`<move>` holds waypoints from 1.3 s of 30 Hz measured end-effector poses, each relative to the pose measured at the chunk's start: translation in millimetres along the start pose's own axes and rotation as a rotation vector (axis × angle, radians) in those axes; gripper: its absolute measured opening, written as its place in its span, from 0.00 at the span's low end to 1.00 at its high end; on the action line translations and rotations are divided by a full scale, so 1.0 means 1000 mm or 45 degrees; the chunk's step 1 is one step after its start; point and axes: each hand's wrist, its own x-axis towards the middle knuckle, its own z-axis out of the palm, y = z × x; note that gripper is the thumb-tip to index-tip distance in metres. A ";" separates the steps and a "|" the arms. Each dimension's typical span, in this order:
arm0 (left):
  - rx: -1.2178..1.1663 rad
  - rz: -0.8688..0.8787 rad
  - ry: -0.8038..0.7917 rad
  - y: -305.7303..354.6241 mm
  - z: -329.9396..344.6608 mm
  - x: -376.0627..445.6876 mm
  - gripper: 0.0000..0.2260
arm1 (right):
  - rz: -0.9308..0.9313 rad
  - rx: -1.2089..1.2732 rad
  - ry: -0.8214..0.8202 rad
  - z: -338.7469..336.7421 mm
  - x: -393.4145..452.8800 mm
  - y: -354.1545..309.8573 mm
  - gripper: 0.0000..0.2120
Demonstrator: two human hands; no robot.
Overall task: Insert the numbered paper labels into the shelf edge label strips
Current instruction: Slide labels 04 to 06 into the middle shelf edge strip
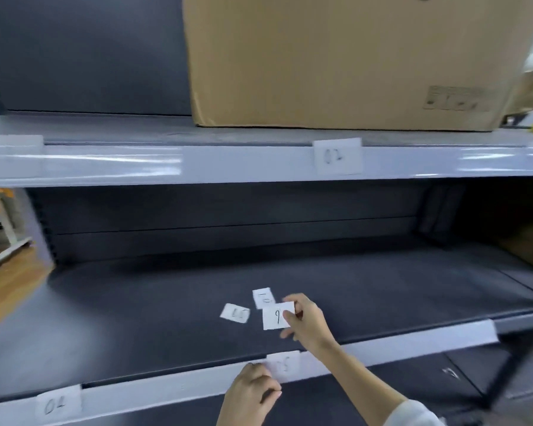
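Right hand (308, 322) fingers pinch a paper label (277, 316); left hand (253, 392) fingers press the near label strip (179, 387); a loose pinch risks dropping it.

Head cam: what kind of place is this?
Probably a stockroom or shop storage aisle: grey metal shelving with label strips on the edges, handwritten number labels such as 02, and a large cardboard box on the upper shelf.
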 end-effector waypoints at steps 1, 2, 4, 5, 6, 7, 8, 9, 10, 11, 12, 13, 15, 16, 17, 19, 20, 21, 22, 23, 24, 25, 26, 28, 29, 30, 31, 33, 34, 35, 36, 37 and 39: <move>-0.022 0.035 0.001 0.010 0.010 0.007 0.08 | 0.017 -0.001 0.057 -0.017 -0.002 0.008 0.13; -0.033 0.074 0.008 0.020 0.020 0.014 0.08 | 0.034 0.027 0.107 -0.034 -0.005 0.017 0.16; -0.047 0.141 0.024 0.044 0.038 0.030 0.07 | 0.071 0.104 0.204 -0.070 -0.011 0.033 0.19; -0.061 0.153 0.031 0.057 0.047 0.038 0.07 | 0.094 0.112 0.248 -0.088 -0.015 0.041 0.18; -0.072 0.146 0.033 0.071 0.056 0.046 0.05 | 0.115 0.097 0.279 -0.107 -0.018 0.050 0.14; -0.074 0.132 0.032 0.086 0.066 0.053 0.04 | 0.132 0.066 0.293 -0.125 -0.021 0.060 0.09; -0.076 0.112 0.014 0.101 0.078 0.060 0.04 | 0.144 0.030 0.292 -0.145 -0.025 0.070 0.04; -0.083 0.089 -0.021 0.116 0.091 0.067 0.06 | 0.151 -0.008 0.292 -0.166 -0.029 0.081 0.03; -0.085 0.064 -0.052 0.130 0.104 0.074 0.09 | 0.149 -0.032 0.294 -0.186 -0.031 0.093 0.07; -0.082 0.036 -0.070 0.143 0.117 0.080 0.12 | 0.148 -0.035 0.280 -0.207 -0.034 0.103 0.09; -0.076 0.010 -0.086 0.155 0.128 0.087 0.14 | 0.145 -0.018 0.264 -0.225 -0.037 0.114 0.09; -0.076 -0.008 -0.096 0.167 0.137 0.094 0.14 | 0.136 -0.013 0.243 -0.243 -0.040 0.123 0.09; -0.077 -0.026 -0.079 0.186 0.153 0.107 0.14 | 0.119 -0.010 0.207 -0.275 -0.044 0.132 0.07; -0.082 -0.050 -0.076 0.196 0.160 0.113 0.13 | 0.121 0.021 0.181 -0.289 -0.044 0.139 0.07; -0.091 -0.070 -0.083 0.204 0.164 0.118 0.13 | 0.135 0.048 0.164 -0.300 -0.044 0.145 0.08; -0.068 -0.071 -0.094 0.216 0.168 0.127 0.13 | 0.141 -0.010 0.143 -0.317 -0.038 0.158 0.08; -0.047 -0.066 -0.105 0.220 0.171 0.133 0.14 | 0.136 -0.088 0.137 -0.324 -0.034 0.165 0.08; -0.038 -0.066 -0.116 0.222 0.173 0.139 0.14 | 0.138 -0.155 0.132 -0.331 -0.029 0.170 0.08; -0.028 -0.066 -0.117 0.221 0.177 0.145 0.14 | 0.136 -0.215 0.140 -0.337 -0.024 0.172 0.08; -0.033 -0.063 -0.107 0.219 0.181 0.150 0.14 | 0.129 -0.261 0.154 -0.343 -0.020 0.173 0.09; -0.039 -0.058 -0.094 0.217 0.185 0.156 0.14 | 0.125 -0.302 0.159 -0.348 -0.015 0.174 0.09; -0.043 -0.050 -0.099 0.214 0.188 0.161 0.14 | 0.120 -0.342 0.171 -0.354 -0.011 0.175 0.09; -0.015 -0.027 -0.104 0.213 0.191 0.166 0.14 | 0.113 -0.358 0.181 -0.359 -0.006 0.174 0.09; 0.059 0.031 -0.108 0.211 0.197 0.176 0.15 | 0.105 -0.377 0.210 -0.369 0.003 0.172 0.11; 0.068 0.041 -0.122 0.211 0.199 0.180 0.16 | 0.084 -0.399 0.221 -0.374 0.008 0.170 0.12; 0.081 0.050 -0.138 0.210 0.200 0.184 0.16 | 0.042 -0.428 0.221 -0.379 0.014 0.169 0.11; 0.107 0.066 -0.153 0.209 0.202 0.185 0.16 | 0.008 -0.446 0.206 -0.384 0.019 0.169 0.08; 0.190 0.098 -0.168 0.208 0.205 0.185 0.14 | -0.047 -0.429 0.142 -0.389 0.027 0.168 0.06; 0.212 0.112 -0.162 0.208 0.206 0.184 0.13 | -0.071 -0.441 0.102 -0.391 0.031 0.167 0.08; 0.220 0.116 -0.156 0.208 0.206 0.184 0.12 | -0.090 -0.467 0.055 -0.390 0.035 0.167 0.10; 0.223 0.113 -0.156 0.209 0.206 0.184 0.11 | -0.107 -0.495 0.002 -0.389 0.038 0.168 0.11; 0.231 0.109 -0.155 0.210 0.205 0.184 0.10 | -0.119 -0.530 -0.047 -0.387 0.041 0.168 0.12; 0.259 0.092 -0.141 0.215 0.205 0.184 0.11 | -0.122 -0.588 -0.126 -0.384 0.044 0.166 0.14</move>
